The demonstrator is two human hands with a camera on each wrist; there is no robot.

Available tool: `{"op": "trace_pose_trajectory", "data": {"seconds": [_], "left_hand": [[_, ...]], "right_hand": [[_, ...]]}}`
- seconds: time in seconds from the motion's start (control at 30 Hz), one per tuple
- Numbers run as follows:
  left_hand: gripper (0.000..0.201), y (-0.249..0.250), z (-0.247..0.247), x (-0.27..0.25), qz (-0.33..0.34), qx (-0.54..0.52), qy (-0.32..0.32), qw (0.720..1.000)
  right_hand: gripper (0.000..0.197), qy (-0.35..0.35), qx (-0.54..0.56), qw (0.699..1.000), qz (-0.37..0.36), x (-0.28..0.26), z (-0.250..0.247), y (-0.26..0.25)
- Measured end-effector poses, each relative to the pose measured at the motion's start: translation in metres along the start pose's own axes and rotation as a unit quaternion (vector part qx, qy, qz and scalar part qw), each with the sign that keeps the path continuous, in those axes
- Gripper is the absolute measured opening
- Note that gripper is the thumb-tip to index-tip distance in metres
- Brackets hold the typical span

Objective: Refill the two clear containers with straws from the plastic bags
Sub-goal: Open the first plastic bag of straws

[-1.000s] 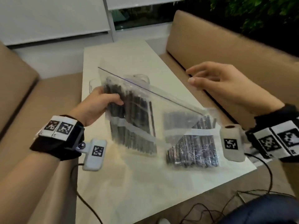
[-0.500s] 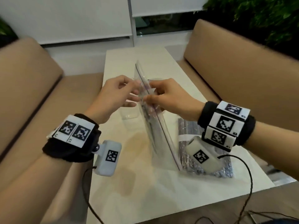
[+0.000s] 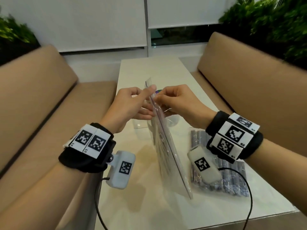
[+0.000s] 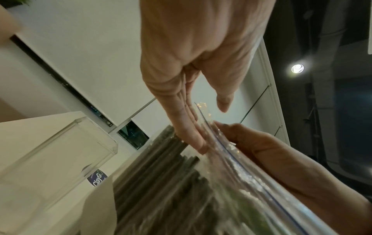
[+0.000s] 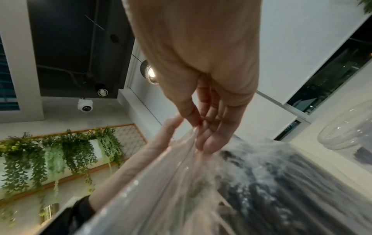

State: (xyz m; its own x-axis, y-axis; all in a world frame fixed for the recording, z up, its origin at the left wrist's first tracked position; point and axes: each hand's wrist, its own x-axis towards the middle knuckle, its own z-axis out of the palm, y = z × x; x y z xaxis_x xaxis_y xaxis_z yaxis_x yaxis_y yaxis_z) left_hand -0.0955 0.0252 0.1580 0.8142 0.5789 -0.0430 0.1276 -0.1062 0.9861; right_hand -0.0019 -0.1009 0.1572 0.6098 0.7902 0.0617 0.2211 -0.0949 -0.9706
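Note:
A clear zip bag [image 3: 167,151] of dark straws stands on its edge on the white table [image 3: 149,205]. My left hand [image 3: 144,100] and right hand [image 3: 160,101] face each other and each pinch one side of its top zip edge. In the left wrist view my left fingers [image 4: 187,127] lie along the bag [image 4: 171,190], beside a square clear container [image 4: 60,151]. In the right wrist view my right fingertips [image 5: 207,139] pinch the plastic [image 5: 171,198], and a round clear container [image 5: 346,135] stands to the right. A second bag of straws [image 3: 232,178] lies flat under my right wrist.
The square container [image 3: 138,126] and the round one [image 3: 174,122] stand just behind the held bag. Tan sofas [image 3: 41,105] flank the narrow table on both sides. Camera cables [image 3: 249,196] trail over the near right corner.
A second ago my left hand alone held the bag by its side and my right hand hung free. Both hands now pinch the zip edge and the bag stands upright.

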Motion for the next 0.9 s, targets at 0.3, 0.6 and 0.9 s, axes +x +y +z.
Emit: {"op": "trace_pose_trajectory", "data": {"seconds": [0.3,0.6,0.9], "left_hand": [[0.021,0.003,-0.012,-0.006,0.065,0.077,0.007,0.995],[0.008,0.009,-0.019,-0.017,0.064,0.029,-0.061,0.996],[0.017,-0.009,-0.009,-0.024,0.230,0.344,0.054,0.909]], "right_hand": [[0.019,-0.001,0.022,1.000,0.022,-0.003,0.013,-0.007],[0.024,-0.081,0.061,0.995,0.009,0.002,0.008,-0.003],[0.024,0.027,-0.065,0.997,-0.016,0.006,-0.005,0.001]]}}
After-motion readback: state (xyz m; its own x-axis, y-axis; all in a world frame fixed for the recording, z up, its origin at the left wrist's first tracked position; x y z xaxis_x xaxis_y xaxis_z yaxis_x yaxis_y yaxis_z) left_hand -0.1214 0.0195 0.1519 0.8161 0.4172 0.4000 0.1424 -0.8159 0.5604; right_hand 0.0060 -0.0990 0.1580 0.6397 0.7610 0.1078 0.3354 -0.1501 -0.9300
